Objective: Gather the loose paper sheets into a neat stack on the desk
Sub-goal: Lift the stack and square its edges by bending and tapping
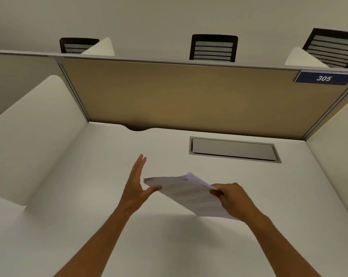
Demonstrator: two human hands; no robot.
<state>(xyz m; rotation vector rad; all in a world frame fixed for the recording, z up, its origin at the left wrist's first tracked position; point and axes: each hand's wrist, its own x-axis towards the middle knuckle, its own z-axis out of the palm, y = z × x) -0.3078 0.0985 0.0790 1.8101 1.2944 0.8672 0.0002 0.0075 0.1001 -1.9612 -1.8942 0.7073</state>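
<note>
We see a smooth matt white desk (89,196), thin printed paper sheets (191,194), a tan cloth-like partition (179,96) in a metal frame (169,61), and mesh-backed chairs (214,48).

Desk (89,196) open; side dividers (35,136), back panel (179,92) hem it.

Above the bench (189,246) the paper sheets (191,193) hang tilted between the hands, left hand (136,185) at their left edge, right hand (232,196) at their right, with a recessed hatch (234,149) behind them and the partition (179,96) farther back.
</note>
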